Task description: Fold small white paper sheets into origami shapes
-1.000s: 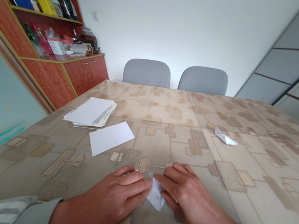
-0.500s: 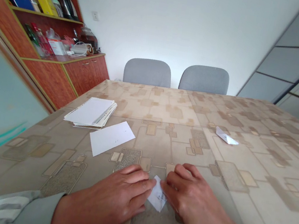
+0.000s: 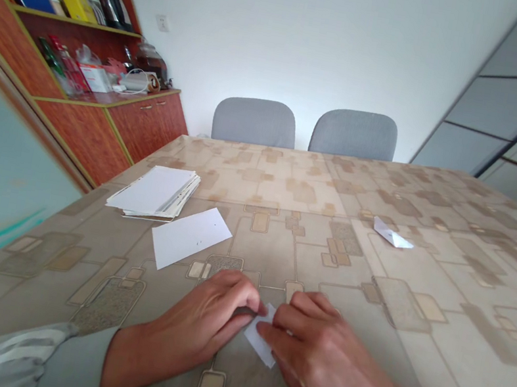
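A small folded piece of white paper [image 3: 261, 342] lies on the patterned table between my hands, close to the front. My left hand [image 3: 213, 309] pinches its upper left edge with thumb and forefinger. From the other side, my right hand [image 3: 312, 343] presses curled fingers onto the paper, covering its right part. Farther left lies a flat white paper sheet [image 3: 191, 238], beside a stack of paper [image 3: 153, 192]. A folded white paper piece [image 3: 392, 234] rests alone on the right side of the table.
Two grey chairs [image 3: 255, 121] stand at the table's far side. A reddish wooden cabinet [image 3: 120, 129] with a kettle [image 3: 111, 6] and bottles is at the left. Patterned cloth covers the table [image 3: 290, 186]; a grey panelled door [image 3: 492, 101] is at the right.
My left fingers have gone from lying flat to pinching the paper's edge. My right hand has shifted left over the paper, and the writing seen on it before no longer shows.
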`<state>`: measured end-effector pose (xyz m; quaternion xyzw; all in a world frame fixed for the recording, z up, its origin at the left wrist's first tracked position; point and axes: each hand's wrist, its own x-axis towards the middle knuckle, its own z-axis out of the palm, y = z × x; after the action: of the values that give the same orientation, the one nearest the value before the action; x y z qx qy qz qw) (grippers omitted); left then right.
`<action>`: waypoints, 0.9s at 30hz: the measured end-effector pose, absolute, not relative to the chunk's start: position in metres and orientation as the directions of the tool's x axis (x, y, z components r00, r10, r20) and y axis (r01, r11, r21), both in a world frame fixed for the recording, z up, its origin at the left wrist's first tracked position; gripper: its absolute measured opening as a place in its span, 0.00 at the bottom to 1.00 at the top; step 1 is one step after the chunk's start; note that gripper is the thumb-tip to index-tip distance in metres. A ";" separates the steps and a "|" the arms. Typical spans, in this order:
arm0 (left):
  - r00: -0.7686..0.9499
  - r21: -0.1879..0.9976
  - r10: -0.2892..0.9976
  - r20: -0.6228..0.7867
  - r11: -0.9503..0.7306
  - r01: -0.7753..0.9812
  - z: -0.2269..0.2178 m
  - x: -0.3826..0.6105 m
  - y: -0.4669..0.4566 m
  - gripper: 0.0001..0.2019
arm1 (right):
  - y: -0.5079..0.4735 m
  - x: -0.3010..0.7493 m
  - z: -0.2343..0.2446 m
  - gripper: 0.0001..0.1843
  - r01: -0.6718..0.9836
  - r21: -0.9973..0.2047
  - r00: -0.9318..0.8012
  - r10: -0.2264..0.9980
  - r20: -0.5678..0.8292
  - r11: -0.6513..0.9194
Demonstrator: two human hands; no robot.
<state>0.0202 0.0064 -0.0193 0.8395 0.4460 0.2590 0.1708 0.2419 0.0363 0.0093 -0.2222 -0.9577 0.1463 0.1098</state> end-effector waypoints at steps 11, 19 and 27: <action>0.695 0.284 0.658 0.289 -0.752 0.594 -0.014 0.021 0.010 0.10 | 0.043 0.249 0.019 0.10 0.338 -0.438 -0.901 0.421 0.105 0.833; 0.766 0.085 0.584 0.268 -0.806 0.585 -0.011 0.024 0.001 0.09 | 0.048 0.253 0.023 0.05 0.309 -0.382 -0.923 0.372 0.102 0.871; 0.771 0.094 0.544 0.332 -0.832 0.547 -0.008 0.027 0.000 0.11 | 0.059 0.255 0.016 0.11 0.397 -0.296 -0.895 0.437 0.085 0.869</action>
<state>0.0275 0.0000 -0.0077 0.9409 0.2900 0.1751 -0.0043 0.2555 0.0588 0.0164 -0.2164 -0.9638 0.1368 0.0746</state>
